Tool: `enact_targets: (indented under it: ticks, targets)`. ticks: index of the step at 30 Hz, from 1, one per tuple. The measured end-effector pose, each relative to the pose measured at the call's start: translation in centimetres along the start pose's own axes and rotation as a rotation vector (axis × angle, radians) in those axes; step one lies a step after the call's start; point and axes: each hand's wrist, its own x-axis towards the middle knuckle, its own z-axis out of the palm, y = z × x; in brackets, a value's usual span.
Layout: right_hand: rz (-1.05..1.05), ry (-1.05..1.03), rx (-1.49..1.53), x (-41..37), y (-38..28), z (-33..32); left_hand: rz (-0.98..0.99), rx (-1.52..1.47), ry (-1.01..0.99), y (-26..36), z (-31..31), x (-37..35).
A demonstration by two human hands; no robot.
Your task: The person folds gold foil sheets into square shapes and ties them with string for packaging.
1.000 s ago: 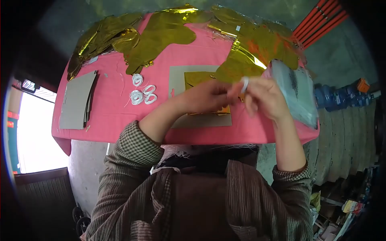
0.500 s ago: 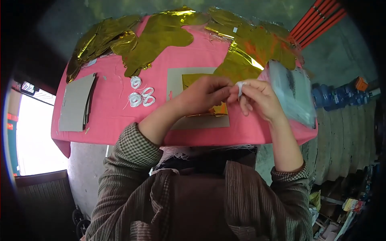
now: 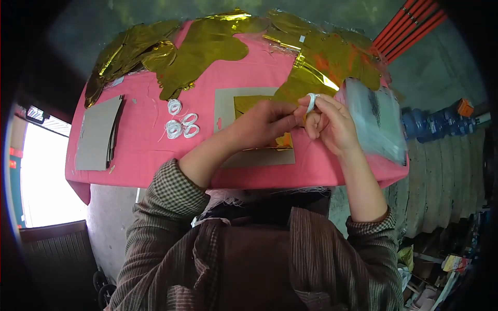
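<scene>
A small loop of white string (image 3: 311, 102) is pinched between the thumb and fingers of my right hand (image 3: 332, 123). My left hand (image 3: 267, 123) is closed, its fingertips meeting the right hand's at the loop; whatever they pinch is too small to make out. Below both hands a grey cardboard sheet (image 3: 225, 103) lies on the pink cloth, with folded gold foil (image 3: 246, 103) on it, partly hidden by my left hand. Several coils of white string (image 3: 174, 128) rest on the cloth to the left.
Gold foil pieces (image 3: 207, 54) spread along the far side of the pink-covered table (image 3: 140, 150). A stack of grey cards (image 3: 97, 136) lies at the left, clear plastic bags (image 3: 376, 122) at the right. Red poles (image 3: 410, 28) and blue bottles (image 3: 428, 124) are beyond the table.
My right hand has turned slightly and its fingers have curled. The white loop now stands higher and shows more openly between the fingers. My left hand has barely moved.
</scene>
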Motion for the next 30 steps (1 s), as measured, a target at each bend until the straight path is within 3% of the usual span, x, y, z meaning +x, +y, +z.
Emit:
enact_targets:
  ticks: [6, 9, 11, 17, 25, 28, 30]
  targets:
    - [-0.038, 0.072, -0.087, 0.0, -0.2, -0.8, 0.049, 0.025, -0.137, 0.5, -0.6, -0.4]
    - [0.017, -0.011, 0.017, -0.2, 0.1, -1.4, 0.102, -0.161, -0.183, -0.4, -1.3, 0.2]
    - [0.052, -0.035, 0.022, -0.4, 0.1, -0.9, 0.182, -0.212, 0.065, -0.6, -1.1, 0.7]
    - [0.13, -0.107, 0.042, -0.2, 0.7, -0.2, 0.12, -0.35, -0.015, -0.6, -0.7, 0.5]
    - [0.162, -0.048, 0.046, -0.2, 1.3, 0.0, 0.066, -0.248, 0.012, -0.9, -0.6, 0.4]
    - [0.135, -0.007, 0.137, -0.3, 1.2, 0.8, 0.096, -0.243, 0.075, -1.0, -0.4, 0.5]
    - [0.005, 0.086, 0.101, -0.4, 1.2, 1.2, 0.109, -0.251, 0.096, -1.1, -0.6, 0.5]
